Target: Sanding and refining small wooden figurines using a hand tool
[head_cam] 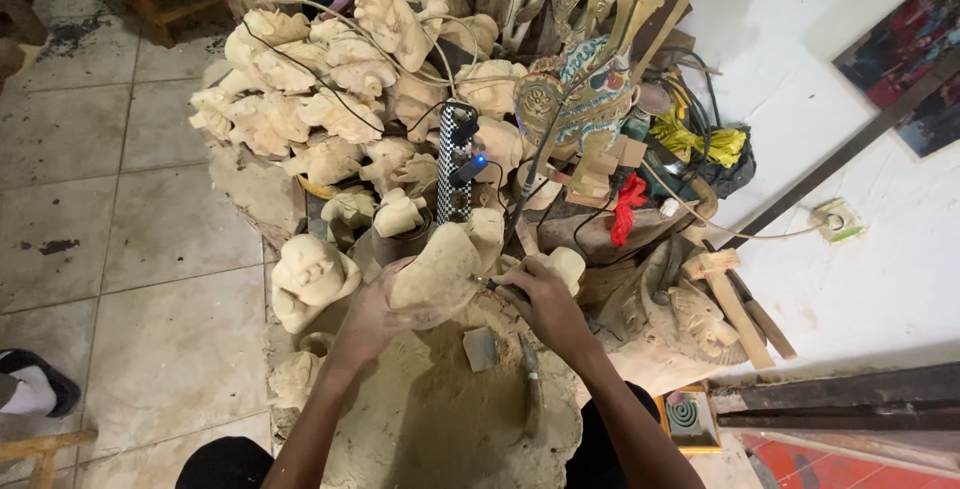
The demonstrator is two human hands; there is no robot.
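The left hand (372,321) is clamped around a pale, unfinished wood carving (440,274), holding it up over a sawdust-covered work block (450,419). The right hand (548,307) is closed on a dark, thin carving tool (497,290) whose tip meets the carving's right edge, just beside the left hand's fingers. A small grey block (481,348) and a curved tool (530,389) lie just below the hands. Beyond them rises a heap of similar pale carvings (320,99), crossed by cables and a checkered power strip (456,164). To my eye, the main risk is a slip: the tip could skid off the rounded wood into the holding fingers, or gouge too deep and spoil the piece.
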